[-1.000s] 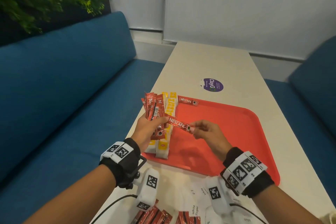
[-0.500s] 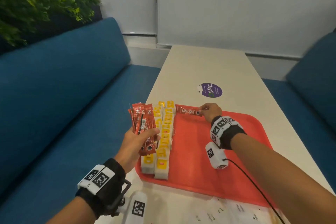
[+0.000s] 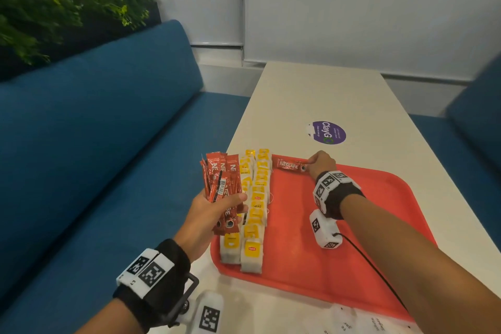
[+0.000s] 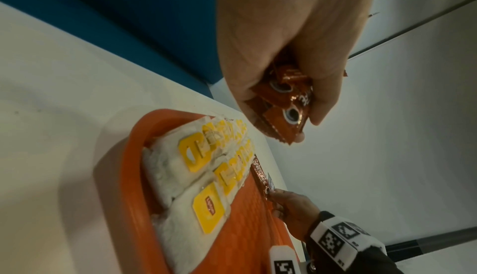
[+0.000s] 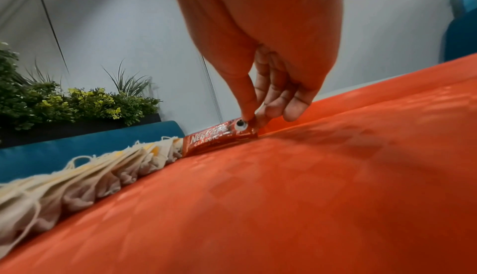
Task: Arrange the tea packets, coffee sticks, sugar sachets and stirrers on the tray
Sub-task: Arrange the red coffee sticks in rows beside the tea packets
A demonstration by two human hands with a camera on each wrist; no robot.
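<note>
Right hand (image 3: 321,164): thumb and fingertips pinch the near end of one coffee stick (image 3: 291,165), which lies flat along the far edge of the tray (image 3: 352,266), its other end touching the far end of the tea packets (image 3: 254,214). Whether a second stick lies beneath it cannot be told.

Left hand (image 3: 214,211): fingers and thumb curled round a fanned bundle of coffee sticks (image 3: 223,187), held upright above the tray's left edge, clear of the packets.

The tea packets stand in two overlapping rows along the left edge of the tray — that part appears done. Step in hand, as judged: laying out coffee sticks one at a time, starting at the far-left corner.

Next move calls for releasing the placed stick without skewing it, then drawing another from the bundle. White sugar sachets (image 3: 360,324) lie on the surface (image 3: 311,95) at the tray's near edge — not yet placed. No stirrers visible.
</note>
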